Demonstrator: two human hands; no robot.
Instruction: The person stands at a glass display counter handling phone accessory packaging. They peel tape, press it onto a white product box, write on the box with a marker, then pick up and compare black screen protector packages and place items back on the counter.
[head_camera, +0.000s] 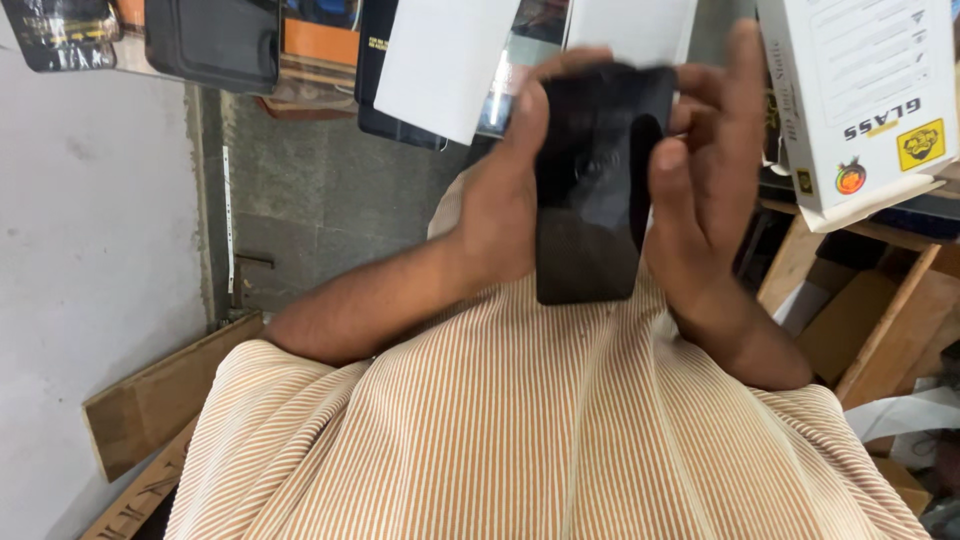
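Black phone (595, 180) held upright at frame centre, twelve o'clock of the striped shirt (520, 430), probably kept close for inspection. Left hand (500, 200) wraps its nine o'clock edge, fingers pressed on it. Right hand (705, 170) braces the three o'clock edge, thumb on its face, fingers spread. White box (860, 100) at two o'clock.

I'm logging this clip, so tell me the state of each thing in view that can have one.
Black phone: upright, screen dark, held in both hands.
Left hand: fingers closed on the phone's edge.
Right hand: fingers wrapped on the other edge, thumb on its face.
White box: closed, lying beside the right hand.
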